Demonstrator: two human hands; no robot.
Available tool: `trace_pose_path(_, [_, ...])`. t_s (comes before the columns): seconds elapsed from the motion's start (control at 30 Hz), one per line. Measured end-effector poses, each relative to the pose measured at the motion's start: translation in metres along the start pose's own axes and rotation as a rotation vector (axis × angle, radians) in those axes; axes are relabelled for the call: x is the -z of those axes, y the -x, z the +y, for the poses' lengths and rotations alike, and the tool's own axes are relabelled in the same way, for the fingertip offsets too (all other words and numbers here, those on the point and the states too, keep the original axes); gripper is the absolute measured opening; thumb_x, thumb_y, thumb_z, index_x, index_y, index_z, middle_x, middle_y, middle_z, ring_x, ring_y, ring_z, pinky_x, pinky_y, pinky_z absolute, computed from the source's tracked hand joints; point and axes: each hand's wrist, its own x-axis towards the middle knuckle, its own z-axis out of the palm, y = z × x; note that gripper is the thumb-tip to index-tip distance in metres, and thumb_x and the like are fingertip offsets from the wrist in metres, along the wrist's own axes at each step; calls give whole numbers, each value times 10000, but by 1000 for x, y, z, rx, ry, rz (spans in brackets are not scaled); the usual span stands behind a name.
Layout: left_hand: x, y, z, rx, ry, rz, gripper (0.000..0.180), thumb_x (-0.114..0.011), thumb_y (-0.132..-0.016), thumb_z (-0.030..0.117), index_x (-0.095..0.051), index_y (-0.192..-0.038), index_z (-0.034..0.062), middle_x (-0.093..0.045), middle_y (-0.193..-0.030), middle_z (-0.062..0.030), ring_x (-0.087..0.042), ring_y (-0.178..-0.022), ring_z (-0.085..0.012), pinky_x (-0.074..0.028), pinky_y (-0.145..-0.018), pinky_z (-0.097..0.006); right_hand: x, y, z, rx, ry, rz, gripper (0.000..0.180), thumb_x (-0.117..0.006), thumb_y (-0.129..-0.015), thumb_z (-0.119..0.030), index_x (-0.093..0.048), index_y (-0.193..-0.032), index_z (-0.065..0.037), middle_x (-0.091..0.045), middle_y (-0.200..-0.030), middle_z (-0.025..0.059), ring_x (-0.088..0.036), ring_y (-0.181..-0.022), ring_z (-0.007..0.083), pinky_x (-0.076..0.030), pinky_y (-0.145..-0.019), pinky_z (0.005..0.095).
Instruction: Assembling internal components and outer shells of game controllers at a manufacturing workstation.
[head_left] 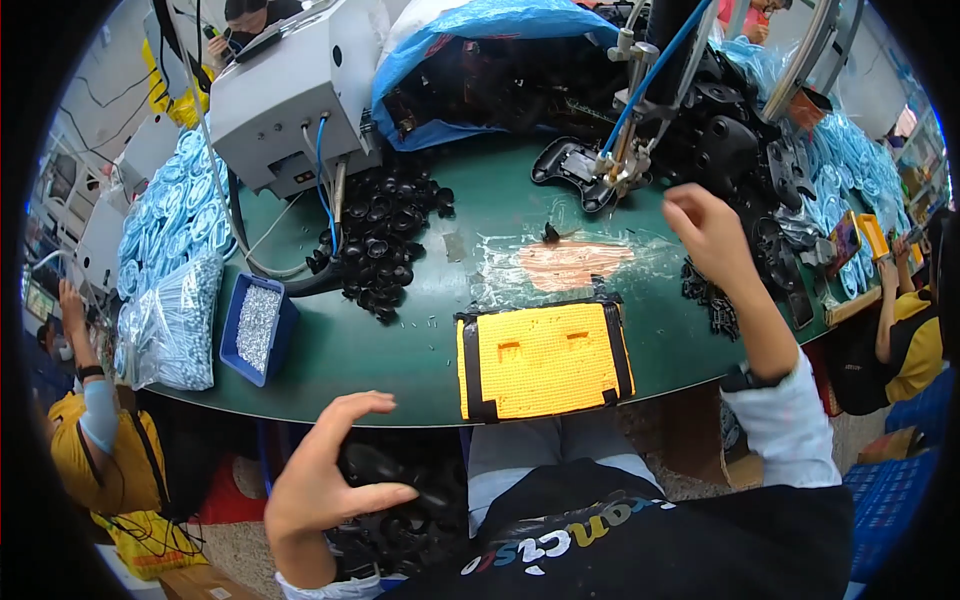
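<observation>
Left grip point(330, 480) on black housing point(385, 470), below table point(420, 350)

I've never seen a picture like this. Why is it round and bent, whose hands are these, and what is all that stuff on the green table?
A wide fisheye camera worn on a person's head took it, looking down; that lens bends straight edges. No robot here, only two bare hands. The left hand, low beside the lap, grips a black plastic part over a heap of similar ones. The right hand is raised over the green table, near a hanging tool with a blue hose; whether it holds anything cannot be told. On the table lie a yellow pad, a pile of small black knobs, a blue tray of screws and a grey machine. Other workers sit at the sides.
</observation>
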Motion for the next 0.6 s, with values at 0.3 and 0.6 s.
trace_pose_path(0.3, [-35, -47, -1, -89, 78, -25, 415, -793, -795, 112, -635, -1162, 0, -632, -1230, -164, -612, -1148, -301, -459, -1004, -384, -50, -127, 119, 134, -453, 44, 280, -586, -897, -91, -638, -1154, 9, -681, -798, 108, -629, -613, 133, -473, -486, 258])
trace_pose_path(0.6, [-78, -88, -26, 115, 554, -120, 222, -547, -991, 68, -626, -1158, -56, -658, -1162, -151, -646, -1060, -213, -518, -930, -335, 133, -2, -6, 156, 233, 41, 198, -515, -971, -29, -660, -1098, 16, -645, -932, 24, -561, -857, 63, -433, -776, 210])
